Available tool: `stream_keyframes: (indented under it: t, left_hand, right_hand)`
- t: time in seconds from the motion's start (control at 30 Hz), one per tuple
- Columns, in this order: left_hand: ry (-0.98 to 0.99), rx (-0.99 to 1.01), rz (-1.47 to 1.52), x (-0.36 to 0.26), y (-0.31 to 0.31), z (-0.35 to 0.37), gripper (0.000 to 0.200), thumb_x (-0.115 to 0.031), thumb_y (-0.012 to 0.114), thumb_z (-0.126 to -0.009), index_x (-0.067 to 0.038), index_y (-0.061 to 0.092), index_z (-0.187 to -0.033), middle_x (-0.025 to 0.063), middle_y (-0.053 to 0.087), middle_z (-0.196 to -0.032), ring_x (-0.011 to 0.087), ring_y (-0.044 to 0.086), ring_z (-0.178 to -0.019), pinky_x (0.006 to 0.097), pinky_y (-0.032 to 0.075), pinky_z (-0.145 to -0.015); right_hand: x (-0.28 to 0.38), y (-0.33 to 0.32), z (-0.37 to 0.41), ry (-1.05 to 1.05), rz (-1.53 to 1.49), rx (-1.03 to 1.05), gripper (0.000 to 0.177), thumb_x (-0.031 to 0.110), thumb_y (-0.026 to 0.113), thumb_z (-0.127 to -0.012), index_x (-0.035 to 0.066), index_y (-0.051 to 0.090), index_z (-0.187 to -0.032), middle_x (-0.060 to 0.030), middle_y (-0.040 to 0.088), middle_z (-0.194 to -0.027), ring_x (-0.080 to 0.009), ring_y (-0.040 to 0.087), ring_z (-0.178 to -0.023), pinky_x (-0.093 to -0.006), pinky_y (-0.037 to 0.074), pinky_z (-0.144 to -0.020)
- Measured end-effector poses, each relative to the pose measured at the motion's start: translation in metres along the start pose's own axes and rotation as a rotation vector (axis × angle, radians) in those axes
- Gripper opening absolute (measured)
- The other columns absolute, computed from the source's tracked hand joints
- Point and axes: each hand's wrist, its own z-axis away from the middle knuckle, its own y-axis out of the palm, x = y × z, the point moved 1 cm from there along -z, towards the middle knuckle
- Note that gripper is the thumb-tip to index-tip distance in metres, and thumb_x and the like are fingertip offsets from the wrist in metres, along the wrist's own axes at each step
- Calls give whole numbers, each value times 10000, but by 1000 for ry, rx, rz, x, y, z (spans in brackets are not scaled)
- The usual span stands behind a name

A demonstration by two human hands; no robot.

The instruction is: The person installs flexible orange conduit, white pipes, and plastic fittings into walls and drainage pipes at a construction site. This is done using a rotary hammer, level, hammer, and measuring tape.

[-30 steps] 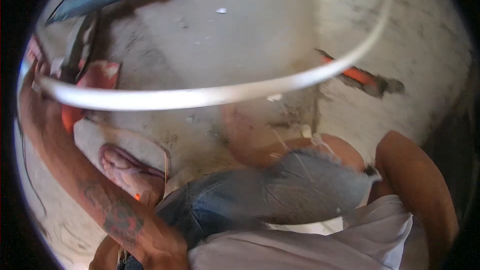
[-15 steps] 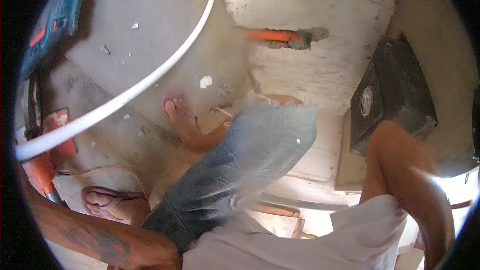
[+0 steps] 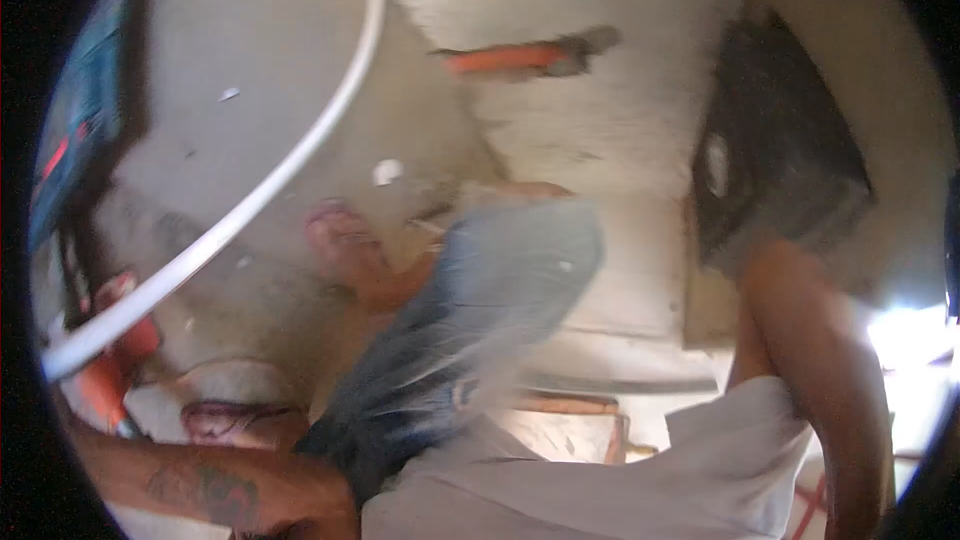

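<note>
Neither of my hands shows. My tattooed left forearm [image 3: 215, 490] runs off at the lower left, and its hand is hidden past the dark edge. Near it are an orange-red tool [image 3: 105, 385] and the lower end of a white pipe [image 3: 245, 210], which curves up to the top of the view. On the right, my bent right arm [image 3: 815, 340] has its elbow by a black box [image 3: 780, 150] with a pale round mark; that hand is out of view below.
A blue tool [image 3: 85, 120] lies at the upper left. An orange pipe [image 3: 505, 59] sits in a wall recess. Jeans [image 3: 480, 310] and sandalled feet [image 3: 345, 240] are below. A white fragment [image 3: 387, 173] lies on the floor. A framed panel [image 3: 570, 435] shows near my shirt.
The whole view has shifted and blurred. The wall, orange pipe and white pipe's upper end appear farther left. The right elbow and the black box stay near each other.
</note>
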Motion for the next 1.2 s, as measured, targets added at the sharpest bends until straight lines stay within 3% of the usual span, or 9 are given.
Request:
stream_keyframes:
  t: [0.2, 0.33, 0.47, 0.53, 0.6, 0.8, 0.93, 1.1, 1.2]
  left_hand:
    - [-298, -52, 672, -8, 14, 13, 271, -66, 554, -912, 37, 546, -1162, 140, 623, -1033, 206, 588, -742, 303, 482, -698]
    - [-512, -49, 1329, 0, 6, 2, 197, -82, 554, -923, 8, 560, -1098, 62, 591, -874, 182, 564, -713, 318, 470, -620]
    - [-533, -38, 1109, -35, 12, 18, 158, -175, 595, -918, -58, 536, -1008, 33, 546, -784, 158, 531, -653, 318, 458, -558]
    - [-579, -252, 1092, -36, 16, 12, 171, -194, 610, -908, -68, 530, -990, 42, 547, -775, 153, 530, -637, 303, 468, -559]
    - [-667, -239, 1284, -31, 15, 10, 206, -183, 621, -899, -47, 525, -1021, 56, 573, -806, 151, 547, -650, 286, 472, -561]
    - [-450, -178, 1540, -50, 18, 19, 238, -228, 601, -920, -24, 539, -1026, 98, 603, -857, 154, 572, -668, 267, 468, -560]
    - [-574, -346, 1366, -78, 18, 21, 227, -250, 555, -949, -32, 528, -1005, 106, 590, -853, 157, 556, -649, 262, 451, -546]
    - [-597, -250, 1451, -85, 18, 23, 242, -265, 549, -952, -34, 519, -1021, 99, 575, -835, 151, 539, -631, 261, 438, -537]
    - [-621, -252, 1474, -85, 10, 23, 252, -273, 545, -954, -35, 514, -1031, 94, 566, -825, 147, 528, -621, 260, 431, -531]
  right_hand:
    - [38, -14, -25, 28, 73, -87, 299, 358, 462, -968, 110, 573, -1094, -78, 585, -828, -217, 585, -789, -446, 480, -786]
    - [79, -19, -39, -4, 134, -182, 304, 365, 460, -969, 111, 582, -1083, -83, 593, -826, -225, 591, -795, -457, 480, -793]
    - [94, -31, -44, 47, 165, -235, 309, 371, 457, -969, 112, 591, -1072, -87, 601, -825, -233, 596, -801, -469, 480, -800]
    - [111, -34, -53, 48, 183, -271, 312, 375, 456, -969, 112, 595, -1066, -89, 605, -824, -237, 599, -804, -475, 480, -804]
    - [127, -34, -57, 71, 198, -311, 316, 378, 455, -969, 113, 599, -1060, -91, 608, -823, -242, 601, -807, -481, 480, -808]
    - [157, -36, -57, 142, 208, -374, 327, 388, 451, -969, 114, 612, -1044, -98, 620, -821, -254, 609, -815, -498, 481, -818]
    - [174, -47, -65, 198, 147, -446, 335, 395, 448, -969, 115, 621, -1033, -103, 628, -820, -262, 614, -821, -510, 481, -826]
    - [174, -59, -63, 329, -748, -275, 306, 360, 451, -973, 94, 601, -995, -116, 606, -882, -241, 595, -814, -361, 489, -740]
    - [185, -44, -66, 531, -415, -167, 316, 362, 466, -966, 69, 581, -1000, -119, 584, -886, -266, 569, -810, -343, 476, -742]
